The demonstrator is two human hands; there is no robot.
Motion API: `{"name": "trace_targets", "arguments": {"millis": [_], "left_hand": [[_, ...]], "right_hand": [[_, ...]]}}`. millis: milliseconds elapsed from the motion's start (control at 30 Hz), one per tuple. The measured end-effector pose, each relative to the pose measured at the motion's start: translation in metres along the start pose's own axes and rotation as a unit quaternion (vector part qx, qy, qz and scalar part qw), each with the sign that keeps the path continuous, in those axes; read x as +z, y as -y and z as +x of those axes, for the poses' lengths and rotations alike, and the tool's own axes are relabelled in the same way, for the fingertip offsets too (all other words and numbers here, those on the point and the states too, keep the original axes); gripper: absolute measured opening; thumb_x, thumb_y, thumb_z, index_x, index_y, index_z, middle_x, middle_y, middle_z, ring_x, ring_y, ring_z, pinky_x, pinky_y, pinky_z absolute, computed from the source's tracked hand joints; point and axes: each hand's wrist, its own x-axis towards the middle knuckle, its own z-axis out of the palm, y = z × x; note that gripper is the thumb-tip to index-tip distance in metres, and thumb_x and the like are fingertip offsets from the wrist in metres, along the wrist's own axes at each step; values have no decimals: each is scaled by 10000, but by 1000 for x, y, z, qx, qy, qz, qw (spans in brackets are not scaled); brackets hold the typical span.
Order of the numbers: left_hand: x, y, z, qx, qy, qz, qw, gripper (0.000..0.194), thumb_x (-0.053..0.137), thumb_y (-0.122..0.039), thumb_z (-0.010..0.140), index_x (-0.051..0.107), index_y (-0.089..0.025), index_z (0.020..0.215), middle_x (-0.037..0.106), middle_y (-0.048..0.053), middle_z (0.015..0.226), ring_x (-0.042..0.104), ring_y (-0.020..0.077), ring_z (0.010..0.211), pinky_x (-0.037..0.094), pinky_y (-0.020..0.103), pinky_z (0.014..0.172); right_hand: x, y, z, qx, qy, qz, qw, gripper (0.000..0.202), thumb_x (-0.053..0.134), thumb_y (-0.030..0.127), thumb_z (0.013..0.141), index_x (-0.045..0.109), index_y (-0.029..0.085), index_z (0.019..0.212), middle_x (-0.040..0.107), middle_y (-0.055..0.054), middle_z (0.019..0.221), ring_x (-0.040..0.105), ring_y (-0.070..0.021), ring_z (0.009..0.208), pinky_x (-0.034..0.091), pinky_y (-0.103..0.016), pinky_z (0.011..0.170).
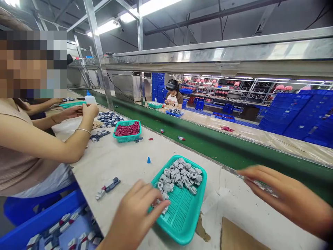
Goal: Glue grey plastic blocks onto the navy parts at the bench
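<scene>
The left hand (pixel 136 217) reaches into the near corner of the teal basket (pixel 194 213), fingers curled down onto the small grey parts (pixel 179 175). Whether a part is pinched between the fingertips cannot be told; the fingers cover the contact point. The basket sits on the white table (pixel 122 159), its near edge close to the table front. Risk: downward pressure at that corner can tip or slide the basket, which would spill parts toward the blue bin (pixel 39 222) below or onto the floor.

The right hand (pixel 270 189) hovers over the table edge by the green conveyor belt (pixel 208 139), fingers extended and nearly flat. It is blurred, so whether it holds something thin and small cannot be told. Risk: any item released here can roll onto the belt and be lost.

An assembled grey-and-dark piece (pixel 108 185) lies loose on the table left of the basket, with a small blue cap (pixel 148 160) beyond it. Risk: a sweep of the left forearm can knock either one off the table.

Farther along, a co-worker's hands (pixel 83 111) are held together above a second teal basket (pixel 127 130) of red parts, with dark pieces beside it. Several small items lie at the belt margin and can be carried away if nudged.

Across the belt, another person (pixel 173 93) sits at a table, with stacked blue crates (pixel 299 114) to the right.
</scene>
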Motion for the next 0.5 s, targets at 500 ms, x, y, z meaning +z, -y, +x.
{"name": "trace_targets", "arguments": {"millis": [500], "left_hand": [[74, -2, 51, 6, 47, 23, 999, 288, 443, -83, 876, 646, -217, 1031, 685, 80, 910, 669, 179, 764, 551, 249, 684]], "right_hand": [[244, -53, 188, 133, 290, 7, 948, 338, 548, 338, 916, 530, 185, 1217, 524, -89, 1263, 552, -214, 1086, 476, -440, 910]]}}
